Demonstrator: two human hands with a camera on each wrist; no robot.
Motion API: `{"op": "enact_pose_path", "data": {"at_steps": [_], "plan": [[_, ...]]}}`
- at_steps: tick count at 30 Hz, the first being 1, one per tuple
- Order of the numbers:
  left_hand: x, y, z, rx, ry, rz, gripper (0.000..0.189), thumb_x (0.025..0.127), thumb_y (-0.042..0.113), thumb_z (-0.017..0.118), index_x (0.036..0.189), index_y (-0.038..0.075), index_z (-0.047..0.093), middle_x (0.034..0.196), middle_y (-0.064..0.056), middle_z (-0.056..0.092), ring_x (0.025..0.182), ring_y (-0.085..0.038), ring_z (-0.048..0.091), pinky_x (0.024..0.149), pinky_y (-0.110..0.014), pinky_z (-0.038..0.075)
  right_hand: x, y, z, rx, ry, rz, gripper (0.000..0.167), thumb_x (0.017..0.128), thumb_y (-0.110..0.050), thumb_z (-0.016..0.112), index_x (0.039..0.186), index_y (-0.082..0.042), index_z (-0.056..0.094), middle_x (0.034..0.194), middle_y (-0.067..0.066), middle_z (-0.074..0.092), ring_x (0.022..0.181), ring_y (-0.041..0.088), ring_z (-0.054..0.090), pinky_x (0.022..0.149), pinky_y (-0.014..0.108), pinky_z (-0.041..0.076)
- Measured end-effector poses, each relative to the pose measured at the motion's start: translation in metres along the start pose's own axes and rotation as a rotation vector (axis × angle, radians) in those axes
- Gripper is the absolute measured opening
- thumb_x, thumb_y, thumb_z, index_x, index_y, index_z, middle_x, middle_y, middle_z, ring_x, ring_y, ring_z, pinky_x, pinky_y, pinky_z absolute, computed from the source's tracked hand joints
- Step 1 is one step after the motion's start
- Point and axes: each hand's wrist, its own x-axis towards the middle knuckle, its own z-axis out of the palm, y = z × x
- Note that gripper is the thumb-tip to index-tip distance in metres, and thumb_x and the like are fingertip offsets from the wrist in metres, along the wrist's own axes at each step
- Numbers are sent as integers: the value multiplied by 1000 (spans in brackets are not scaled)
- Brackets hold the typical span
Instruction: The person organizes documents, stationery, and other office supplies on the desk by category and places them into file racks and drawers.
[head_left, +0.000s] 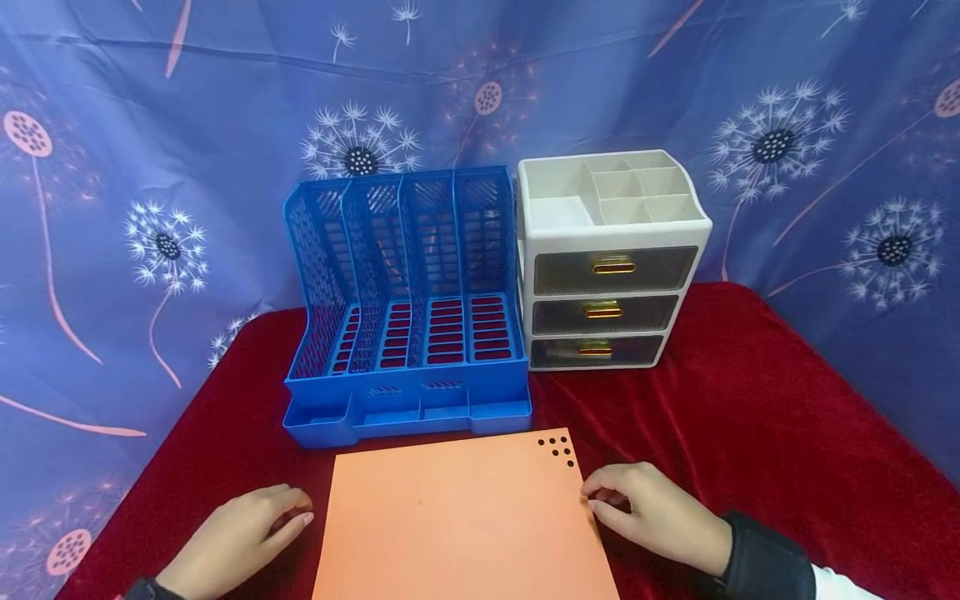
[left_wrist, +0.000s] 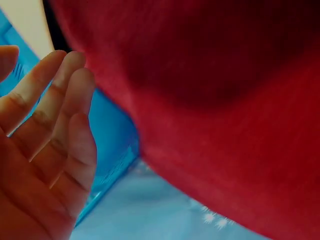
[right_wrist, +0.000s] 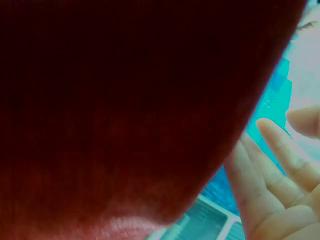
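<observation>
A flat orange sheet (head_left: 457, 521) lies at the front of the table, with several black dots in its far right corner. My left hand (head_left: 243, 533) rests to the left of the sheet, apart from its edge, fingers loosely bent and holding nothing. In the left wrist view the fingers of that left hand (left_wrist: 47, 125) show lightly curved with an empty palm. On the other side, my right hand (head_left: 660, 512) has its fingertips right at the sheet's right edge. The right wrist view shows this right hand (right_wrist: 280, 175) with relaxed fingers and nothing between them.
Behind the sheet stands a blue file rack (head_left: 408, 383) with tall slots and a front tray. To its right is a white organizer (head_left: 615, 237) with open top compartments and three drawers with gold handles. Dark red cloth (head_left: 750, 400) covers the table; a patterned blue curtain (head_left: 600, 83) hangs behind.
</observation>
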Motion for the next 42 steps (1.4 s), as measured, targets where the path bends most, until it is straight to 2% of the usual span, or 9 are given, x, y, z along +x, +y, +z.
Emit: {"op": "enact_pose_path", "data": {"at_steps": [4, 10, 17, 23, 30, 32, 35, 39, 42], "plan": [[-5, 0, 11, -12, -21, 10, 11, 84, 32, 69, 90, 25, 65, 76, 19, 53, 65, 2, 49, 66, -26, 52, 1, 0, -3, 87, -39, 65, 9, 85, -6, 66, 92, -9, 68, 85, -6, 66, 71, -1, 58, 62, 22, 51], [-5, 5, 13, -56, -35, 7, 11, 84, 32, 69, 90, 24, 64, 75, 18, 50, 63, 2, 46, 65, -25, 52, 2, 3, -2, 274, -96, 161, 12, 86, -3, 62, 97, -6, 66, 90, 0, 66, 77, 3, 60, 64, 22, 49], [-7, 11, 18, -158, -83, -97, 19, 81, 34, 71, 93, 20, 70, 81, 14, 57, 68, 0, 52, 70, -31, 54, -5, 1, 4, 542, -143, 321, 19, 90, -6, 58, 106, 3, 61, 103, 11, 62, 90, 16, 61, 75, 23, 50], [-3, 1, 16, -376, -144, -103, 27, 85, 31, 68, 101, 9, 69, 86, 6, 63, 73, -6, 56, 70, -31, 54, -6, 6, 4, 856, -108, 436, 30, 94, -10, 50, 114, 13, 51, 109, 10, 59, 103, 19, 57, 86, 35, 50], [10, -15, 7, -775, -290, -41, 30, 96, 19, 53, 108, -7, 63, 90, -8, 64, 74, -16, 57, 63, -27, 50, -5, 15, 4, 1085, -56, 535, 20, 96, -12, 49, 112, -2, 55, 110, 4, 61, 104, 15, 57, 90, 35, 47], [13, -17, 7, -857, -326, -50, 30, 97, 16, 50, 108, -10, 61, 89, -10, 63, 73, -16, 56, 61, -26, 48, -5, 18, 4, 1116, -43, 570, 20, 96, -13, 50, 112, -2, 54, 109, 3, 62, 103, 15, 58, 90, 36, 47], [15, -18, 7, -910, -348, -80, 31, 98, 14, 48, 109, -12, 59, 90, -10, 63, 75, -18, 57, 62, -27, 48, -3, 19, 5, 1105, -39, 584, 32, 94, -10, 51, 120, 7, 44, 114, 7, 60, 105, 16, 58, 91, 35, 47], [14, -17, 6, -930, -355, -112, 33, 98, 16, 48, 109, -12, 59, 93, -10, 64, 80, -21, 57, 65, -31, 49, 1, 20, 6, 1085, -56, 572, 55, 92, -7, 50, 130, 22, 23, 124, 19, 55, 110, 18, 57, 93, 33, 46], [13, -16, 7, -919, -347, -130, 33, 98, 19, 50, 108, -10, 60, 94, -10, 65, 81, -22, 58, 66, -32, 50, 5, 19, 6, 1100, -75, 561, 58, 93, -7, 51, 132, 25, 21, 125, 20, 55, 109, 17, 57, 93, 32, 46]]}}
